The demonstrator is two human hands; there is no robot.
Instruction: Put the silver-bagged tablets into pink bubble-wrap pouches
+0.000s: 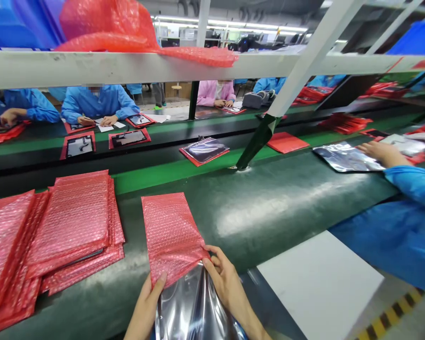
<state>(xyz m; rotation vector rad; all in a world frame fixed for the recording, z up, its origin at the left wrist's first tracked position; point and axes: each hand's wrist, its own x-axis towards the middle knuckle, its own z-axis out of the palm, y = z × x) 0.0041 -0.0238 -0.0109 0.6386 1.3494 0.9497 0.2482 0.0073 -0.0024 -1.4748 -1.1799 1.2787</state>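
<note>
My left grip (150,298) pinches the near open edge of the pink bubble bag (170,231); my right grip (226,281) grasps that edge too, the silver pouch (191,309) between them. The bag lies ahead on the green bench (269,203), a stack of pink bags (74,226) left of both

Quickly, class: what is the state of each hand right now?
Left hand: gripping the pink bubble bag at its mouth.
Right hand: pinching the same mouth, over the silver foil pouch.
</note>
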